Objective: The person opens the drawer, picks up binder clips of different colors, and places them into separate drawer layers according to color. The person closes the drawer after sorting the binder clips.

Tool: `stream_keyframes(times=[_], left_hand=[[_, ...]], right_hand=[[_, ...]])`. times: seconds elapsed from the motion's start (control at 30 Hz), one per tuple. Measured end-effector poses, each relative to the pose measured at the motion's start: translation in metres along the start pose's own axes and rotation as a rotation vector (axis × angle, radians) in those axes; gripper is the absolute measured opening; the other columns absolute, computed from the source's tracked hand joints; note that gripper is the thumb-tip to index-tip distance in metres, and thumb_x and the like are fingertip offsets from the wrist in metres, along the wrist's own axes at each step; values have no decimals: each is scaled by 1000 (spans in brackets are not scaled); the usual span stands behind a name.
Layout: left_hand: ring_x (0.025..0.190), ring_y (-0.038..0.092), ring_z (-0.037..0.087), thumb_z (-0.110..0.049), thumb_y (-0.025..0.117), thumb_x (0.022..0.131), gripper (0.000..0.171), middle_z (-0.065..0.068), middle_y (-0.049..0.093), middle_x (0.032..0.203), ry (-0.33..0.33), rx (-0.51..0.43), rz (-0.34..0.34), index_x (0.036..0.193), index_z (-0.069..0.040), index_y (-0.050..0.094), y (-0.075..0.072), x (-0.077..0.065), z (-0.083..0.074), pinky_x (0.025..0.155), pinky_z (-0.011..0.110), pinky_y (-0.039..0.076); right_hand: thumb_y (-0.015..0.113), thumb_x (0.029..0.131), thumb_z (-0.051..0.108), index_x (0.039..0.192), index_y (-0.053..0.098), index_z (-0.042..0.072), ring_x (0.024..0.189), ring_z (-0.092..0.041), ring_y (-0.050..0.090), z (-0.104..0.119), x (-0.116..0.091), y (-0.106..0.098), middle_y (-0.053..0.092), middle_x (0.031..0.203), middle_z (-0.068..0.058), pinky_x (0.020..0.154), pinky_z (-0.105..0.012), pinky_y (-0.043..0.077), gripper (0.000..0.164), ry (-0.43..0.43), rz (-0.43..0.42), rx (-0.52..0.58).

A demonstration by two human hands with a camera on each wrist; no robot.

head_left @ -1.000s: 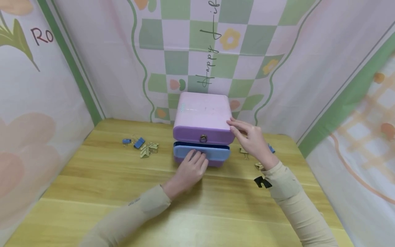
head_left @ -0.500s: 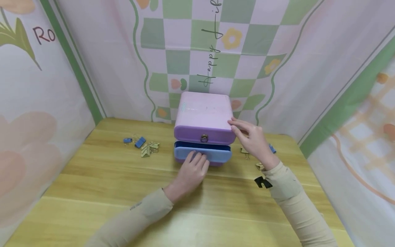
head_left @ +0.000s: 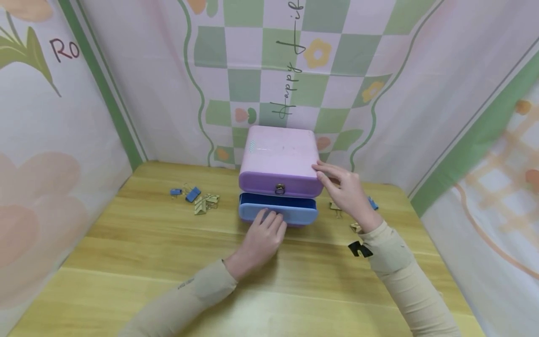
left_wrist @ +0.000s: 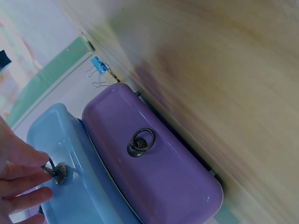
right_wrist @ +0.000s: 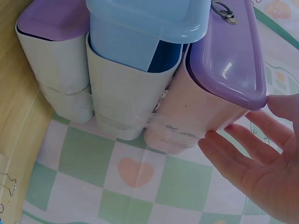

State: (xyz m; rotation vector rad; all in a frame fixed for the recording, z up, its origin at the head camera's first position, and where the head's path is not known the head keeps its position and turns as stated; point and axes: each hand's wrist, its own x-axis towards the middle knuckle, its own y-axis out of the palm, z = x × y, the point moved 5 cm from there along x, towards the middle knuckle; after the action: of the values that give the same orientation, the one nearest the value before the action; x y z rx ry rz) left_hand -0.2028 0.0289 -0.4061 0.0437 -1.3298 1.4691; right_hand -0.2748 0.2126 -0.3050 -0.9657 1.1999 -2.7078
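My right sleeve [head_left: 402, 271]: one, nearest, at four o'clock of the drawers; just beside it one black piece [head_left: 359, 249], kind unclear, and one gold clip [head_left: 355, 228] it partly hides.
My left hand [head_left: 262, 241]: at six o'clock, thumb and finger pinching one ring handle [left_wrist: 60, 173].
Blue drawer [head_left: 301, 215]: one, middle of three, at my twelve o'clock, partway out; it hides most of the lower purple drawer [left_wrist: 163, 182] from above.
Clips toward three o'clock: another gold clip [head_left: 334, 206], one blue clip [head_left: 373, 203] beyond my wrist.
Clips toward nine o'clock: two blue clips [head_left: 193, 194], at least two gold clips [head_left: 200, 206].
My right hand [head_left: 344, 189]: at three o'clock, fingers nearly straight, touching the pink shell [head_left: 280, 150] round the upper purple drawer [head_left: 257, 183].
Farthest: one checked cloth [head_left: 275, 51], at twelve o'clock.
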Motion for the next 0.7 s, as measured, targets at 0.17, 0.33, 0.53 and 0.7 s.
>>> stream_keyframes(times=[0.17,0.33,0.53,0.7], left_hand=[[98,60,22,-5,32,93,34,6,66,102,6,2,10,93,-9,65,1,-1,-1,99,42,46],[99,59,21,-6,35,92,32,6,66,103,9,-3,32,95,-9,67,-1,-1,-2,100,41,46],[97,58,22,-4,31,92,36,7,65,102,13,-23,27,96,-7,67,-3,-2,-4,99,42,46],[95,58,22,-4,27,93,41,7,64,100,17,-22,16,96,-7,68,-5,-3,-6,98,41,47]], right_hand=[[55,96,25,119,66,8,114,-29,61,0,0,0,59,131,-12,85,-34,56,31,-2,0,-6],[55,97,26,120,66,9,115,-29,61,-2,0,0,59,131,-11,84,-34,56,31,-3,2,-4],[54,97,27,121,65,10,116,-29,60,-2,0,0,58,132,-10,85,-33,55,31,8,9,-3],[54,97,27,121,65,10,116,-29,60,-2,0,0,58,132,-10,85,-33,55,31,13,12,-15]])
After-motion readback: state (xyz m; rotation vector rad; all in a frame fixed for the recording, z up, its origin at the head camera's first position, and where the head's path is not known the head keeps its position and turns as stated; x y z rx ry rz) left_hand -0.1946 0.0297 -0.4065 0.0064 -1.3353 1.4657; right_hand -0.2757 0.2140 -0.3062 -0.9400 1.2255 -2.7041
